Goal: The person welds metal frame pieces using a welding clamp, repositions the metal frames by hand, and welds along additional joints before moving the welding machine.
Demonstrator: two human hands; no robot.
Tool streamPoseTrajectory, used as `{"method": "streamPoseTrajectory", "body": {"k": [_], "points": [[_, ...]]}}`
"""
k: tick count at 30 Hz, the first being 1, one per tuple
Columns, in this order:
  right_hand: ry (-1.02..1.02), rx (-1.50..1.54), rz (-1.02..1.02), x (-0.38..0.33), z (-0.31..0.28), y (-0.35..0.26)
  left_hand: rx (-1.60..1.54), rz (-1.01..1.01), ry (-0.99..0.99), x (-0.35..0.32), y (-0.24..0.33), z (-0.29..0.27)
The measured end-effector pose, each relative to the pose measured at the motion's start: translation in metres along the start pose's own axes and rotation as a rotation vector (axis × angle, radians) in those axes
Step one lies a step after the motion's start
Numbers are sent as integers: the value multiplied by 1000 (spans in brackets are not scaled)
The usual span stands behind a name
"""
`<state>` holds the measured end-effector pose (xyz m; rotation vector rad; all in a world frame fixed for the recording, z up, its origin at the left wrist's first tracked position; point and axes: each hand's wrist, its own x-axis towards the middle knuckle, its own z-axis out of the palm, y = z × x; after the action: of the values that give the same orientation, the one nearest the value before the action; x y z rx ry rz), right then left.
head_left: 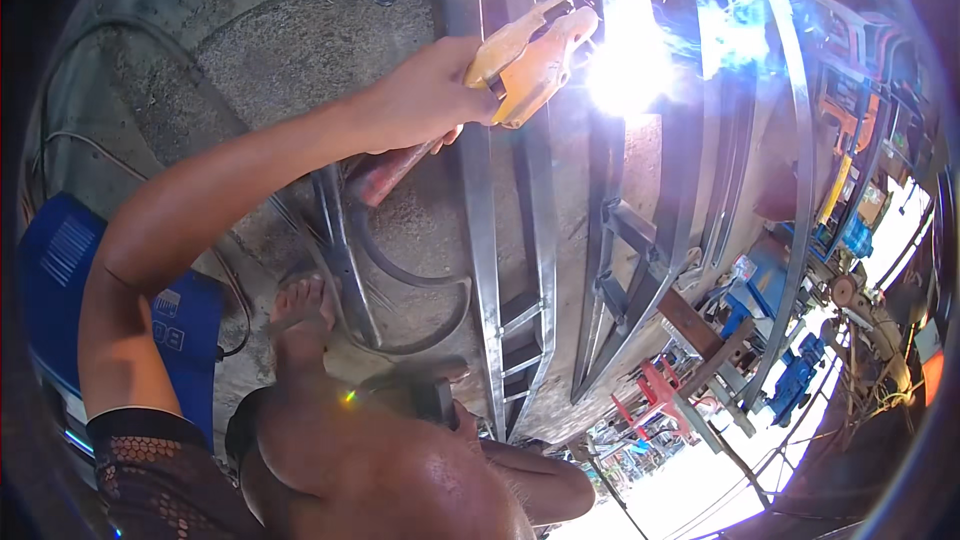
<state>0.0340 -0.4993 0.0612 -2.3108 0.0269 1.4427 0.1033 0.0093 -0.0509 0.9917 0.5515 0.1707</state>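
Observation:
My left hand [425,100] grips a yellow welding electrode holder [530,60] with a reddish handle [385,175]. Its tip points at a steel frame of long bars [540,200], where a white-blue arc [630,65] flares and throws sparks. My right hand [455,410] sits low by my bent knee [400,470], partly hidden, closed around a small dark object [435,400]. My bare foot [300,305] rests on the concrete beside the frame.
A blue welding machine [60,270] stands at the left with cables [410,280] looping over the concrete floor [300,50]. Beyond the frame at the right are blue motors [795,380], red metal parts [655,390] and cluttered workshop gear [860,60].

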Motion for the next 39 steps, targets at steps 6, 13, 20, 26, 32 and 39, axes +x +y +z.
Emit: {"method": "streamPoseTrajectory", "body": {"k": [6,13,20,26,32,39], "points": [[-143,-125,90,0,-9,-9,19,24,17,-1,-1,0],[-220,-125,142,2,-14,-30,56,-1,31,4,-5,1],[-81,-65,13,-3,-4,-18,-4,-34,-45,1,-2,-4],[-106,29,187,1,-10,-5,-5,68,20,4,-7,-2],[-166,-71,84,3,-9,-50,36,-21,4,3,-2,-2],[-209,-165,140,3,-8,-32,61,-50,-36,1,4,-1]]}}
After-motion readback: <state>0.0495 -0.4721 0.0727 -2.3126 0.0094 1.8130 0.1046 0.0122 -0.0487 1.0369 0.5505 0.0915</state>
